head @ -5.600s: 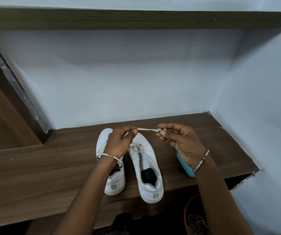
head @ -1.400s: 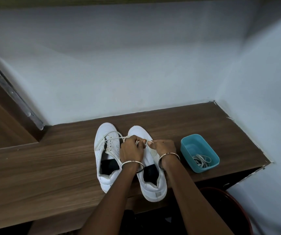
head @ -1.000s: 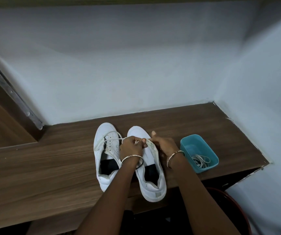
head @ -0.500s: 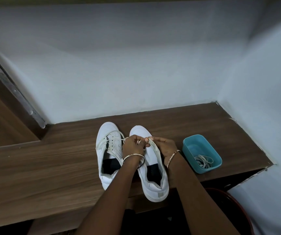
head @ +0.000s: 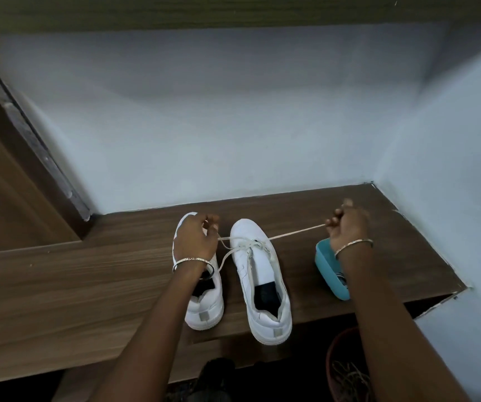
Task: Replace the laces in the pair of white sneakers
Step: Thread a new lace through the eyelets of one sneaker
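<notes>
While left hand (head: pixel 194 242) and right hand (head: pixel 348 224) pinch the flat white lace (head: pixel 291 233), first-row threading on the white leather sneaker (head: pixel 262 274) likely needs evening, then crossing.

I'm looking at a brown wood-grain surface (head: pixel 88 285) that runs from the left across to the right wall and back to the far wall. Two white shoes sit side by side on it, mid-scene, toes pointing far and heels near. The left sneaker (head: pixel 206 310) is a touch farther back. The right sneaker (head: pixel 262 274) has its heel right at the near edge. Off to the right, apart from the pair, a teal tray (head: pixel 327 272) rests on the wood.
</notes>
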Action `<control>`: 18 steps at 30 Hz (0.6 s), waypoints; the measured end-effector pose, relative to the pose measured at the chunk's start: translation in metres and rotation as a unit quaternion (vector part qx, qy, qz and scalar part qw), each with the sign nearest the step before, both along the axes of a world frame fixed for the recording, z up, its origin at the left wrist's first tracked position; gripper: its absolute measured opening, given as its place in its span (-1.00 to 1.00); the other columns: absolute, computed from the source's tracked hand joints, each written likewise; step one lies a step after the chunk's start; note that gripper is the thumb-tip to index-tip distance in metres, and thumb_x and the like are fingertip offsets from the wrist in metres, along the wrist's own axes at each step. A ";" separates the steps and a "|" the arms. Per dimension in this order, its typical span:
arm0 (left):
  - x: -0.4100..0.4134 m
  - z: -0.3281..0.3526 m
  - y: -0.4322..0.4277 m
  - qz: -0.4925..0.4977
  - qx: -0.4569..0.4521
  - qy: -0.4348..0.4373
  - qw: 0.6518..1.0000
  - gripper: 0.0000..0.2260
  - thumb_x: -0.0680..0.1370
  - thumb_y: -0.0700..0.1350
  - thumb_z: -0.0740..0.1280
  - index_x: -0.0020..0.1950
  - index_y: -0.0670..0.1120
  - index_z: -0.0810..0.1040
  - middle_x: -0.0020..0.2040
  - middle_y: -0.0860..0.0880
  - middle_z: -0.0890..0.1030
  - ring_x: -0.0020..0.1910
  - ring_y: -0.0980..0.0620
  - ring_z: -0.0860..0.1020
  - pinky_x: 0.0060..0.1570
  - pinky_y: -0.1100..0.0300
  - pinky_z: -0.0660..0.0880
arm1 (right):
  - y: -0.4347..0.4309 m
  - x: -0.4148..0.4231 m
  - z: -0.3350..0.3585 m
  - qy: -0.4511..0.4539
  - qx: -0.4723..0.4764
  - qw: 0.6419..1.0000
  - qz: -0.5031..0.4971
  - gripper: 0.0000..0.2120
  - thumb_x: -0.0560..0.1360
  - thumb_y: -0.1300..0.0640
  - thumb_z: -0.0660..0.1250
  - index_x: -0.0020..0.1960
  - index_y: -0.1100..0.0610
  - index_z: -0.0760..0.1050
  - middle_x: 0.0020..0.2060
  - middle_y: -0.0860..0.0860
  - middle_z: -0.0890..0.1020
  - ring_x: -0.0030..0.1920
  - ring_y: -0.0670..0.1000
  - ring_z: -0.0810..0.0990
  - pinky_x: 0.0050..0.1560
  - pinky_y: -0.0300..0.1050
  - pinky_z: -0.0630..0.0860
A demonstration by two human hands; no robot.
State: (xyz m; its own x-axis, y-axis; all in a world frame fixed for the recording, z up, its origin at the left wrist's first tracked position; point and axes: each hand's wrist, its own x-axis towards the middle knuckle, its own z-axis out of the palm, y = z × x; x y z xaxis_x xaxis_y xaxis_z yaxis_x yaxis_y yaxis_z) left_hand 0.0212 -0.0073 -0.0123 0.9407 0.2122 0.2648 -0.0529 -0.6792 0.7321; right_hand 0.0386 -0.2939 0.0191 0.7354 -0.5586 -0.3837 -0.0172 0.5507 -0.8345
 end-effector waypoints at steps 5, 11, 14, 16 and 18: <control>0.004 -0.001 -0.002 -0.072 0.172 0.107 0.977 -0.76 0.53 -0.16 0.30 0.15 0.03 0.64 0.05 -0.04 0.66 0.07 -0.08 0.60 -0.08 0.16 0.47 | -0.022 -0.014 0.022 -0.059 -0.354 0.932 -0.043 -0.85 0.56 0.20 0.26 -0.13 -0.01 0.52 -0.38 -0.10 0.49 -0.48 -0.17 0.43 -0.34 -0.14 0.37; -0.001 -0.006 -0.012 -0.104 0.173 0.123 0.971 -0.84 0.50 -0.04 0.36 0.06 0.03 0.62 -0.01 0.00 0.66 0.01 -0.07 0.62 -0.05 0.08 0.55 | 0.009 -0.013 -0.002 0.039 -0.704 0.634 0.317 -0.87 0.40 -0.14 0.35 -0.08 -0.33 0.57 0.01 -0.17 0.66 0.15 0.03 0.59 0.28 0.18 0.40; -0.001 -0.011 -0.014 -0.130 0.172 0.113 0.970 -0.80 0.50 -0.11 0.34 0.12 0.02 0.57 0.05 0.02 0.64 0.04 -0.06 0.61 -0.03 0.04 0.55 | 0.041 -0.016 -0.020 0.094 -0.737 0.525 0.415 -0.68 0.51 -0.01 0.36 0.25 -0.23 0.55 0.23 -0.21 0.60 0.31 -0.01 0.50 0.26 0.08 0.25; 0.000 -0.012 -0.015 -0.138 0.198 0.125 0.962 -0.72 0.50 -0.15 0.31 0.21 0.01 0.52 0.12 0.00 0.62 0.08 -0.08 0.60 -0.01 0.03 0.55 | 0.059 -0.017 -0.030 0.093 -0.747 0.504 0.423 -0.69 0.54 0.00 0.34 0.26 -0.21 0.55 0.19 -0.18 0.63 0.26 0.00 0.53 0.17 0.04 0.25; 0.003 -0.014 -0.015 -0.136 0.198 0.127 0.962 -0.69 0.50 -0.17 0.30 0.24 0.00 0.49 0.16 0.00 0.61 0.09 -0.09 0.60 0.00 0.01 0.55 | 0.067 -0.018 -0.037 0.103 -0.738 0.532 0.402 -0.80 0.54 0.03 0.34 0.12 -0.16 0.63 0.05 -0.15 0.68 0.16 -0.02 0.58 0.15 0.01 0.25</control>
State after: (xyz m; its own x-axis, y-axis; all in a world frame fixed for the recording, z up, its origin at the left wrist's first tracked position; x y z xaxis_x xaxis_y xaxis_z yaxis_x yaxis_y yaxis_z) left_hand 0.0238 -0.0221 -0.0265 0.9924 -0.1201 0.0280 -0.1204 -0.8938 0.4320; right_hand 0.0202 -0.2273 -0.0180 0.9916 0.0999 -0.0827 0.0728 -0.9566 -0.2822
